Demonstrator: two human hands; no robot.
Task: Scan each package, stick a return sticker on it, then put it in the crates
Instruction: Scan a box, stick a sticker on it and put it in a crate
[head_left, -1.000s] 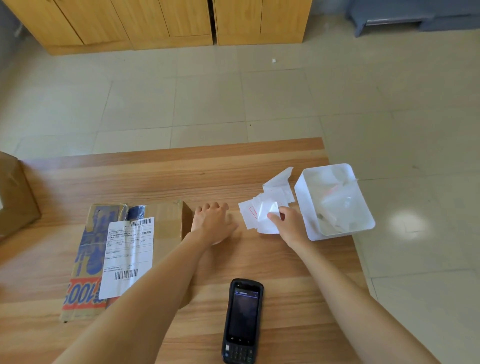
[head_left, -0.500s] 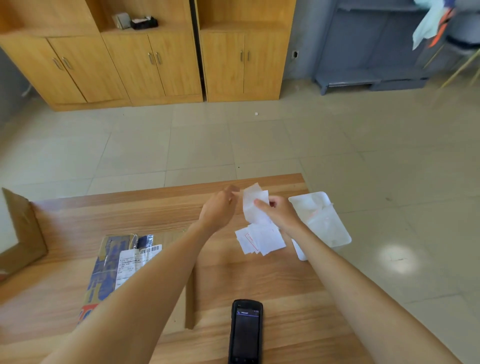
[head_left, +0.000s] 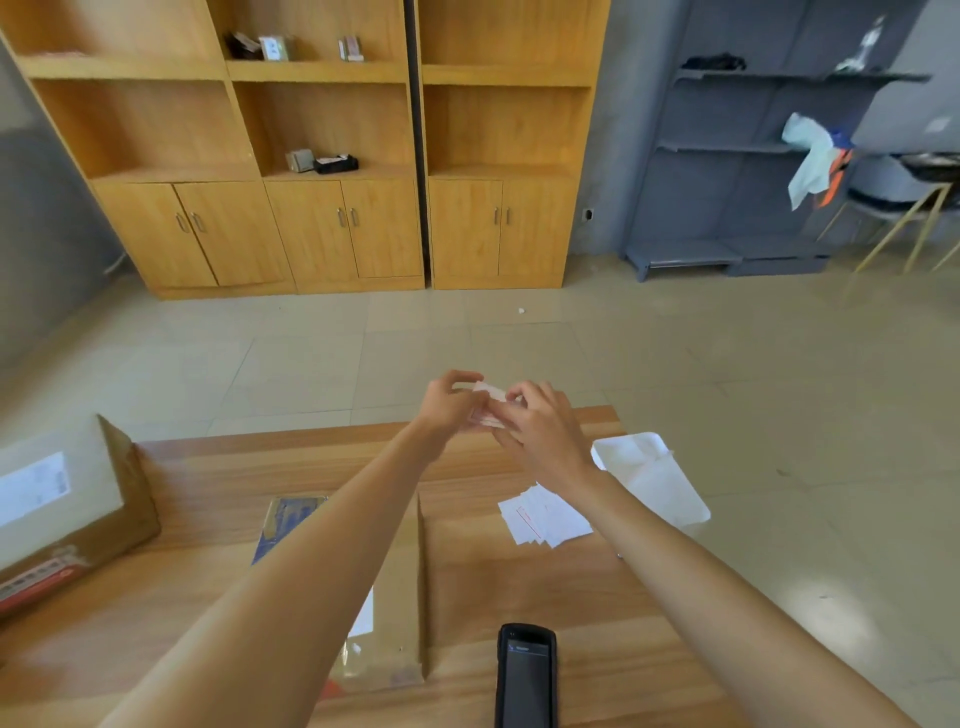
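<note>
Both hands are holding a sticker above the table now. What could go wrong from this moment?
1. The sticker is pinched between the left hand and the right hand in the air; while peeling it may curl and stick to itself or to fingers.
2. The loose stickers lie near the table edge, so the right forearm could brush them off.
3. The scanner lies at the near edge, between the arms, and might be knocked.

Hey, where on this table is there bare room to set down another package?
Bare wood runs along the table's far edge, between the big cardboard box at left and the raised hands. A smaller patch lies between the flat package and the handheld scanner. The right end is crowded: loose sticker sheets beside the white tray.
</note>
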